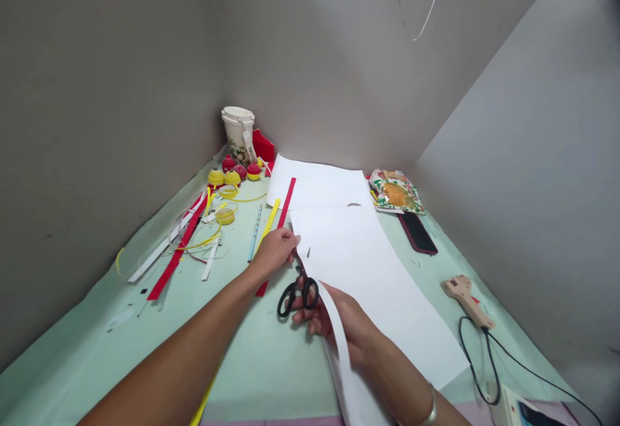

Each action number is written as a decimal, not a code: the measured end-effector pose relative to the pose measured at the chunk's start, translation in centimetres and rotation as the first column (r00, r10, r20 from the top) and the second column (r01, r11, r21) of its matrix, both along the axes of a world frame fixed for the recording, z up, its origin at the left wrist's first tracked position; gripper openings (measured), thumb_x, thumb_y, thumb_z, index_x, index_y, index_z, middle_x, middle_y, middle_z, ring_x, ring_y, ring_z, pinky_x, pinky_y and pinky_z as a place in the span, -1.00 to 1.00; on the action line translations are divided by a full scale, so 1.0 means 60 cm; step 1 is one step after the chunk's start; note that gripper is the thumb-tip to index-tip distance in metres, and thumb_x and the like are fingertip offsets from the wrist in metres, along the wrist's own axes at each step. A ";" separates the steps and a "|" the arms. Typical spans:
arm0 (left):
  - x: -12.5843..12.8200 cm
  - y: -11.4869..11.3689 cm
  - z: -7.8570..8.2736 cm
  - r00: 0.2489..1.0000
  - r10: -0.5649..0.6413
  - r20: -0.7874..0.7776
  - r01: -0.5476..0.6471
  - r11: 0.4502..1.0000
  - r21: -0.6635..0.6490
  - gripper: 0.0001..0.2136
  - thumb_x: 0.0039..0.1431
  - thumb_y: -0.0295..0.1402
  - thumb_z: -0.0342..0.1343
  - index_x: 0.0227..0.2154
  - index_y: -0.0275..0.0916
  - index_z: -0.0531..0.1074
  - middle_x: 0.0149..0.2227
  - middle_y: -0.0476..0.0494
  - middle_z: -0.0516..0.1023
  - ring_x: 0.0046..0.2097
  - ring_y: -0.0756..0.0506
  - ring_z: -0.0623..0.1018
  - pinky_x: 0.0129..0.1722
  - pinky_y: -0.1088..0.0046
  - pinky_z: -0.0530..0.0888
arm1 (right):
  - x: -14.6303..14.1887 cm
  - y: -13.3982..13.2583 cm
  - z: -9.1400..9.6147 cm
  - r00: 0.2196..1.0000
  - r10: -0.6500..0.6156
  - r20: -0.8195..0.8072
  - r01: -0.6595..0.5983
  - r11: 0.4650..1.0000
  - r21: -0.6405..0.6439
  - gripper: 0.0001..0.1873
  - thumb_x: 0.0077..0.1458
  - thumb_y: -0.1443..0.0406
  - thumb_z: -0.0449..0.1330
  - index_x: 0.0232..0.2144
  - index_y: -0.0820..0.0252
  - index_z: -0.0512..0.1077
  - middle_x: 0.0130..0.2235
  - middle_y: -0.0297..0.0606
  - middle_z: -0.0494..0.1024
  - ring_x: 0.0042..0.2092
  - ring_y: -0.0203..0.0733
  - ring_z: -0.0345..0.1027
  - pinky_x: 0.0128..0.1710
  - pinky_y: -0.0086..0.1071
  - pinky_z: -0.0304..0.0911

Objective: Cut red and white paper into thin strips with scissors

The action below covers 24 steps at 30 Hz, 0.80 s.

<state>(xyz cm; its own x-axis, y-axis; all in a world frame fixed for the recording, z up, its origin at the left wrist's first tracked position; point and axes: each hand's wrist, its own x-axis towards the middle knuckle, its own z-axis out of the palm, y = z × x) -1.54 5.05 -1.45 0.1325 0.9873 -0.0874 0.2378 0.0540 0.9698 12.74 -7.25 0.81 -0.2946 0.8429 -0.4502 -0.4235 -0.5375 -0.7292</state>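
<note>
A large sheet of white paper point(358, 252) lies along the middle of the table. My right hand point(356, 323) has its fingers at the black handles of a pair of scissors point(310, 293), whose blades point away from me at the paper's left edge. A narrow white paper strip point(339, 329) curls back over that hand from the blades. My left hand point(276, 250) pinches the paper edge just beyond the scissors. Beneath the left hand and forearm lie a red strip point(287, 200) and a yellow strip point(271, 216). The fingertips are partly hidden.
Left are a pencil point(254, 232), red and white strips point(181, 245), yellow coils point(225, 216) and red-yellow round pieces point(231, 177). Behind them stands a white bucket point(238, 130). On the right lie packets point(397, 193), a phone point(417, 233) and a corded glue gun point(467, 300).
</note>
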 end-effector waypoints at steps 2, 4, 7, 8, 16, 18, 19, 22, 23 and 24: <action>0.001 -0.003 -0.002 0.999 -0.002 0.037 0.001 1.000 0.023 -0.78 0.04 -0.16 0.12 -0.53 -0.22 0.36 -0.73 0.05 0.36 -0.69 0.02 0.29 -0.63 0.51 0.18 | -0.002 -0.001 -0.005 0.998 0.001 -0.069 -0.003 1.000 -0.020 -0.78 -0.04 0.29 0.29 -0.32 0.32 0.47 -0.31 -0.11 0.57 -0.37 -0.22 0.49 -0.57 -0.55 0.21; 0.003 -0.007 0.001 0.998 -0.011 0.055 0.008 0.999 0.050 -0.77 0.06 -0.16 0.11 -0.52 -0.21 0.35 -0.73 0.07 0.34 -0.67 0.02 0.29 -0.61 0.51 0.19 | -0.003 -0.001 -0.008 0.991 -0.009 -0.131 0.006 1.000 -0.024 -0.77 -0.03 0.33 0.29 -0.27 0.34 0.47 -0.31 -0.11 0.57 -0.38 -0.25 0.48 -0.56 -0.57 0.20; 0.005 -0.012 0.011 0.997 -0.023 0.079 0.017 0.997 0.074 -0.77 0.07 -0.16 0.11 -0.51 -0.21 0.33 -0.73 0.09 0.31 -0.66 0.03 0.28 -0.60 0.51 0.19 | -0.004 -0.001 -0.007 0.978 -0.020 -0.208 0.018 1.000 -0.012 -0.72 -0.02 0.37 0.28 -0.19 0.34 0.47 -0.29 -0.10 0.58 -0.41 -0.31 0.44 -0.56 -0.58 0.20; 0.006 -0.014 0.014 0.995 -0.023 0.092 0.016 0.997 0.077 -0.77 0.07 -0.16 0.12 -0.50 -0.21 0.33 -0.73 0.10 0.30 -0.65 0.03 0.27 -0.59 0.51 0.19 | -0.004 -0.001 -0.006 0.974 -0.018 -0.227 0.017 1.000 -0.007 -0.69 -0.02 0.36 0.28 -0.16 0.33 0.47 -0.29 -0.10 0.58 -0.43 -0.32 0.43 -0.56 -0.58 0.20; 0.011 -0.020 0.018 0.975 -0.013 0.223 0.003 0.999 0.043 -0.74 0.06 -0.13 0.13 -0.51 -0.22 0.30 -0.73 0.10 0.29 -0.66 0.05 0.23 -0.60 0.53 0.16 | -0.004 -0.007 0.001 0.996 0.001 -0.091 0.005 0.998 0.066 -0.63 -0.01 0.25 0.31 -0.14 0.32 0.48 -0.34 -0.13 0.58 -0.40 -0.31 0.42 -0.56 -0.57 0.14; 0.011 -0.020 0.018 0.965 -0.026 0.261 0.017 0.999 0.037 -0.73 0.07 -0.13 0.12 -0.52 -0.21 0.28 -0.73 0.10 0.29 -0.65 0.06 0.23 -0.61 0.53 0.14 | -0.002 -0.009 0.006 0.999 0.020 -0.029 -0.017 0.995 0.102 -0.63 0.01 0.23 0.30 -0.13 0.30 0.47 -0.33 -0.12 0.59 -0.38 -0.29 0.44 -0.55 -0.56 0.15; 0.011 -0.020 0.018 0.960 -0.031 0.279 0.022 0.999 0.035 -0.73 0.07 -0.13 0.12 -0.52 -0.21 0.27 -0.72 0.10 0.28 -0.65 0.06 0.23 -0.61 0.54 0.14 | -0.001 -0.010 0.009 0.999 0.034 0.008 -0.035 0.992 0.117 -0.63 0.02 0.21 0.29 -0.13 0.30 0.46 -0.32 -0.11 0.59 -0.38 -0.27 0.45 -0.55 -0.55 0.16; 0.010 -0.019 0.019 0.952 -0.043 0.302 0.032 0.999 0.042 -0.73 0.07 -0.12 0.12 -0.51 -0.21 0.27 -0.71 0.10 0.28 -0.65 0.05 0.23 -0.62 0.54 0.13 | 0.007 -0.009 0.019 0.989 0.062 0.135 -0.083 0.985 0.154 -0.60 0.05 0.15 0.28 -0.12 0.30 0.45 -0.32 -0.08 0.60 -0.38 -0.22 0.46 -0.56 -0.52 0.17; 0.010 -0.019 0.019 0.952 -0.047 0.304 0.034 0.998 0.048 -0.73 0.07 -0.11 0.12 -0.50 -0.21 0.28 -0.71 0.10 0.28 -0.65 0.05 0.22 -0.62 0.54 0.13 | 0.011 -0.009 0.022 0.983 0.068 0.173 -0.095 0.983 0.157 -0.60 0.04 0.14 0.29 -0.12 0.29 0.44 -0.32 -0.08 0.60 -0.38 -0.21 0.47 -0.56 -0.52 0.16; 0.009 -0.019 0.020 0.950 -0.055 0.308 0.040 0.998 0.054 -0.73 0.08 -0.11 0.12 -0.49 -0.22 0.29 -0.71 0.10 0.27 -0.65 0.05 0.22 -0.62 0.54 0.13 | 0.014 -0.008 0.025 0.976 0.071 0.204 -0.104 0.982 0.156 -0.59 0.03 0.14 0.30 -0.12 0.27 0.44 -0.31 -0.09 0.60 -0.37 -0.21 0.47 -0.57 -0.52 0.16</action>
<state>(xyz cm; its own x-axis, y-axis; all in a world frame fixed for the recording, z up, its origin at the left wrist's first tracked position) -0.98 3.92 -0.26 0.1929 0.9811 0.0114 -0.0732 0.0028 0.9973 13.56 -7.72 2.29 -0.2897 0.8854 -0.3636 -0.2195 -0.4312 -0.8751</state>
